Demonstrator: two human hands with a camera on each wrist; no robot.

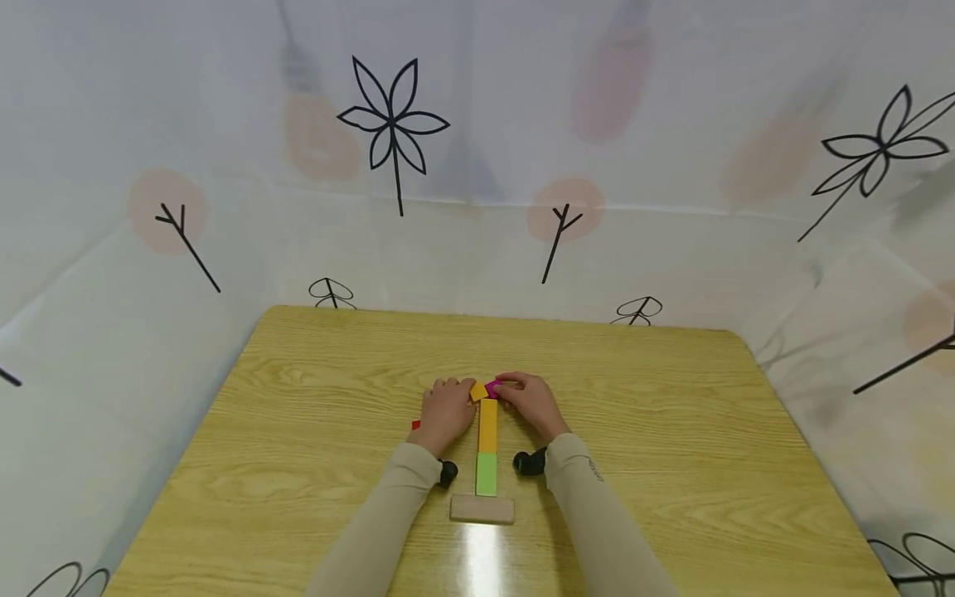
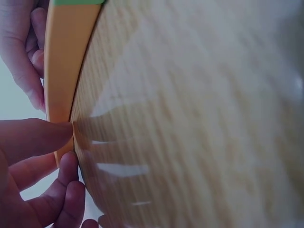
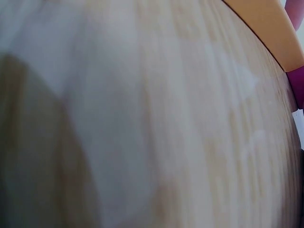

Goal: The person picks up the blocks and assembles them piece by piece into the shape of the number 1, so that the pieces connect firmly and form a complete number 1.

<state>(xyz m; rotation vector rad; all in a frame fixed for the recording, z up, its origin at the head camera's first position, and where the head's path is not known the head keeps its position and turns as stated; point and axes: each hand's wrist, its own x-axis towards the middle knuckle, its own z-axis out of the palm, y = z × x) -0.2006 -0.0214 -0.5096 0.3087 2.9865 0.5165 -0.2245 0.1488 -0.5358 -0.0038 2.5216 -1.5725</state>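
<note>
A line of blocks runs away from me on the table: a plain wooden block lies crosswise nearest, then a green block, then a long orange block. At the far end, a small yellow-orange block sits at an angle, pinched by my left hand. My right hand pinches a magenta block beside it. In the right wrist view the magenta block appears against an orange block. The left wrist view shows thumb and fingers around orange block.
A red block is partly hidden behind my left wrist. The wood-grain table extends on both sides. Behind it hangs a white cloth with flower and twig drawings. Black wrist cameras sit near the blocks.
</note>
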